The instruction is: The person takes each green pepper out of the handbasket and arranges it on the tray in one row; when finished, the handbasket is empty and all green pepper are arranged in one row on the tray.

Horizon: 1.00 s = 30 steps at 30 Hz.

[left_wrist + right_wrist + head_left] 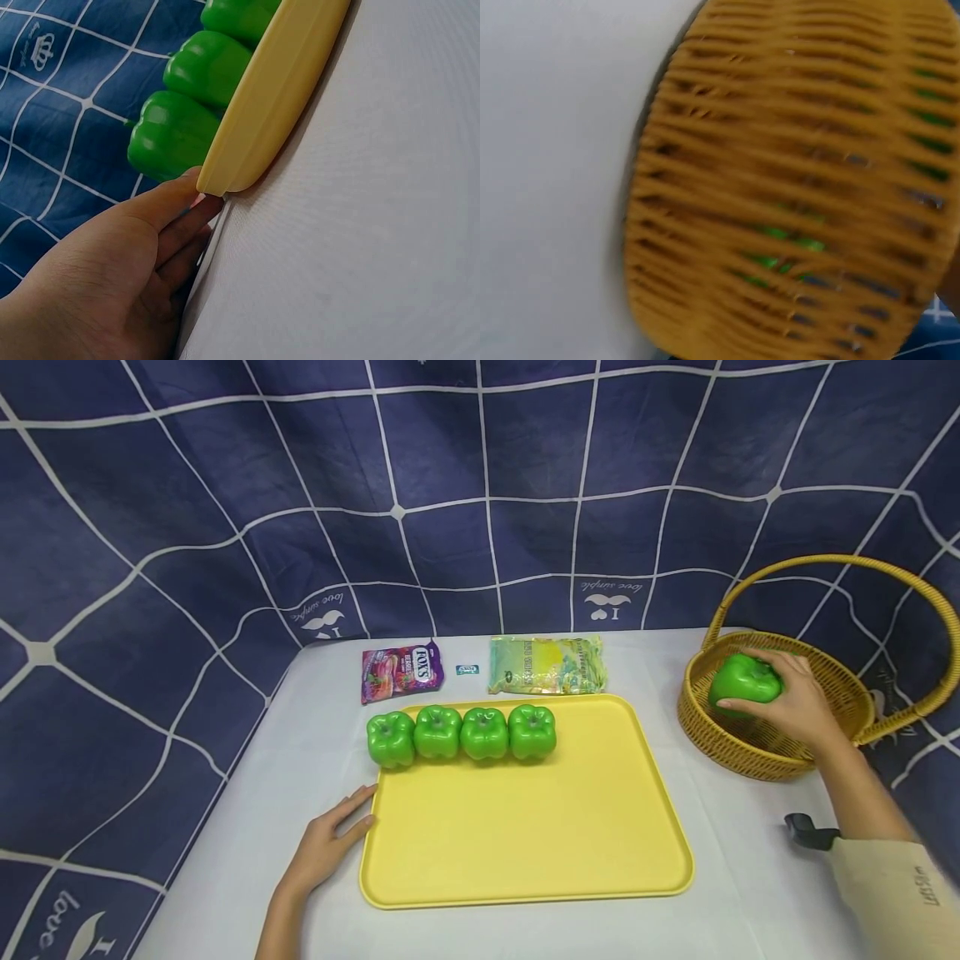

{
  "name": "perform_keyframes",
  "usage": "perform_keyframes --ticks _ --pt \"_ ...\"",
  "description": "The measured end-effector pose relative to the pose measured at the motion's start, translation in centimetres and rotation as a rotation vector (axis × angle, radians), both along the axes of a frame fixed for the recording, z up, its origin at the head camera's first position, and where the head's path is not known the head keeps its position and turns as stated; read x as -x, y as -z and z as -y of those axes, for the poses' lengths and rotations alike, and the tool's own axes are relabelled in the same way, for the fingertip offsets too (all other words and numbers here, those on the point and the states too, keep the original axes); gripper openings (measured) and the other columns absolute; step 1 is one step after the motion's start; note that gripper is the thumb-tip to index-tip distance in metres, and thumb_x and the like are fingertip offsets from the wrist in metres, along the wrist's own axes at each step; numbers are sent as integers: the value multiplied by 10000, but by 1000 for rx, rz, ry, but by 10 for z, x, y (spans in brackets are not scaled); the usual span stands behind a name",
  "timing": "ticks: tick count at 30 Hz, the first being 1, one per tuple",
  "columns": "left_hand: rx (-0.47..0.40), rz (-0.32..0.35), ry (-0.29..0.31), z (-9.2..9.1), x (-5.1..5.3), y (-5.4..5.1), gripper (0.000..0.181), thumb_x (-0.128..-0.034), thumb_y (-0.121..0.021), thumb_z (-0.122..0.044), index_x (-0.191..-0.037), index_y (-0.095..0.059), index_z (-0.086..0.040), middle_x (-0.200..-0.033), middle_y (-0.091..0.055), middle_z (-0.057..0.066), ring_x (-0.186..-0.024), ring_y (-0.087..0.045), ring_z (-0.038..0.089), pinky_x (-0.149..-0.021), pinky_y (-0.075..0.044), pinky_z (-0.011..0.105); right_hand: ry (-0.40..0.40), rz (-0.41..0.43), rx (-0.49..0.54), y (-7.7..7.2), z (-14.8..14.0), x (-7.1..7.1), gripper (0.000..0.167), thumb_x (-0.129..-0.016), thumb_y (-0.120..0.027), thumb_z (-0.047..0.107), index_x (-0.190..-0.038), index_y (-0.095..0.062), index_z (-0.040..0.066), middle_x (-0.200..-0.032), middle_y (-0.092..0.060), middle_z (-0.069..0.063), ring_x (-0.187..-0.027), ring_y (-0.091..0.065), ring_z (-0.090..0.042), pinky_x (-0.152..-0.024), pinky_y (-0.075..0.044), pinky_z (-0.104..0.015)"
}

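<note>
My right hand (798, 697) grips a green bell pepper (746, 679) at the wicker basket (738, 756), fingers behind it and thumb in front. A sliver of green shows behind those fingers. In the right wrist view the basket wall (780, 172) hides that hand, and green patches show through the weave. My left hand (322, 847) touches the left rim of the yellow tray (525, 827) with fairly straight fingers. Along the tray's back left, several green bell peppers (484, 733) stand in a row. The left wrist view shows the endmost pepper (172, 135) just beyond the left fingertips.
Behind the tray lie a purple snack bag (402, 672), a small blue-green packet (467, 669) and a yellow-green package (547, 665). The basket's tall handle (840, 560) arches over it. A blue gridded cloth (450, 552) hangs behind the white table (247, 827).
</note>
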<state>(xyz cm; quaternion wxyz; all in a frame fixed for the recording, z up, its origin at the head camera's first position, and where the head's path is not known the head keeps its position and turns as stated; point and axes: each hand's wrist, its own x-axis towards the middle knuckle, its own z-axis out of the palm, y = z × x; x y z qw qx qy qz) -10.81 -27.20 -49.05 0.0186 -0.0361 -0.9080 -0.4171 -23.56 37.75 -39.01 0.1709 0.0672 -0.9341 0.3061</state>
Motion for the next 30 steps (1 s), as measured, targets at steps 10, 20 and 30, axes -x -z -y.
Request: perform_keyframes --ticks 10,20,30 --pt "-6 20 -7 -1 0 -1 474 -877 -593 -428 -1320 -516 -279 -1399 -429 40 -1310 -338 309 -1089 -223 514 -161 -58 14 -22 51 -5 942 -564 -902 191 -1373 -422 141 -1300 -411 -164 -1098 -401 -385 -801 -364 -603" --pt "-6 23 -6 0 0 -1 473 -876 -591 -437 -1318 -518 -285 -1401 -425 51 -1311 -325 342 -1080 -228 534 -405 -84 -3 -4 119 -7 913 -542 -907 249 -1334 -461 160 -1291 -454 -97 -1089 -466 -280 -856 -429 -523" --pt "-27 20 6 -1 -1 -3 464 -884 -593 -414 -1321 -516 -280 -1404 -420 68 -1311 -332 324 -1081 -224 536 -554 0 -29 27 165 -8 879 -585 -871 367 -1302 -435 104 -1256 -470 -99 -1076 -503 -277 -851 -481 -482"
